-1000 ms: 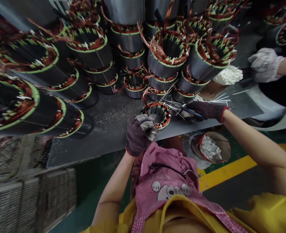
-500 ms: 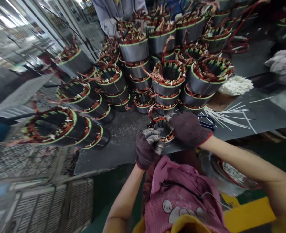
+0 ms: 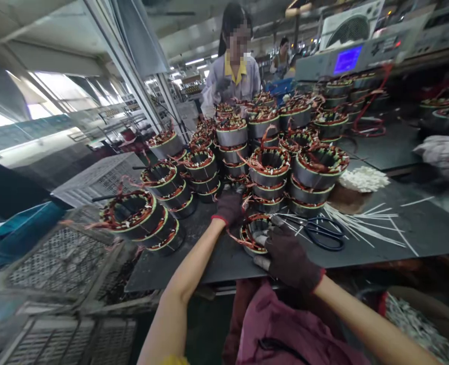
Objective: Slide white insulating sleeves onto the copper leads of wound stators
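Note:
My right hand (image 3: 290, 253), in a dark glove with grey fingertips, grips the near rim of a small motor stator (image 3: 247, 247) at the table's front. Its fingers reach inside the ring and the thumb lies outside. My left hand (image 3: 230, 205), gloved alike, reaches past it to a low stator (image 3: 236, 179) between the stacks. Its fingers bend at that stator's rim, which the glove partly hides. Copper wires trail from the near stator's left side. Blue-handled scissors (image 3: 325, 234) lie to the right of my right hand.
Stacked stators (image 3: 269, 175) fill the table's middle and back; another stack (image 3: 133, 213) leans at the left. White strips (image 3: 369, 223) lie by a brown container (image 3: 348, 197) of white pieces. Plastic crates (image 3: 53, 258) stand lower left. A co-worker (image 3: 234, 71) stands behind the stacks.
My left hand has left the near stator and moved forward to the low one behind. My right hand stays on the near stator, shifted to its near side. The view has tilted up.

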Tool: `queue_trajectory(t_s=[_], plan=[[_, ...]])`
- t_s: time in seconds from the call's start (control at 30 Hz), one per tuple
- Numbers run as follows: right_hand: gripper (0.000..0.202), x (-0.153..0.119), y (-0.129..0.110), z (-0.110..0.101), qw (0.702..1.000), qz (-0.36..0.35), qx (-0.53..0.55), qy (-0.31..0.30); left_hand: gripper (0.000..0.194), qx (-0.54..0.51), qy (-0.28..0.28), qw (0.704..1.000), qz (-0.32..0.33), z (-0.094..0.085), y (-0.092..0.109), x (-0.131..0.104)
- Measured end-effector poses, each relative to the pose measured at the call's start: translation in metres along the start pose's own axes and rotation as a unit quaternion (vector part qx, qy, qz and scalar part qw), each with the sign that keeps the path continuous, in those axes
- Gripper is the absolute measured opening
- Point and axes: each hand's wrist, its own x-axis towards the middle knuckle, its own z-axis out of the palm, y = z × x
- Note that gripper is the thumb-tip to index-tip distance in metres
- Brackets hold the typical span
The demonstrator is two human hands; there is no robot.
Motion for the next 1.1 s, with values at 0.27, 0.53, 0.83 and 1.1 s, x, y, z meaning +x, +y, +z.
queue_trajectory(t_s=[0.27,0.53,0.83,1.1], plan=[[0.03,-0.033,0.008,-0.016,0.998,0.0,-0.014,0.055,0.055,0.086,-0.08,0.993,-0.028,-0.024,-0.01,-0.05],[0.034,-0.036,0.007,-0.021,0.997,0.01,-0.071,0.01,0.045,0.104,-0.091,0.971,-0.195,-0.032,-0.02,-0.114],[0.033,0.011,0.006,-0.006,0.993,0.011,-0.083,-0.083,0.042,-0.253,0.159,0.891,-0.343,0.006,-0.028,-0.176],[0.06,0.093,0.004,0.044,0.996,0.009,-0.055,-0.065,0.045,-0.361,0.211,0.842,-0.341,0.021,-0.013,-0.201]])
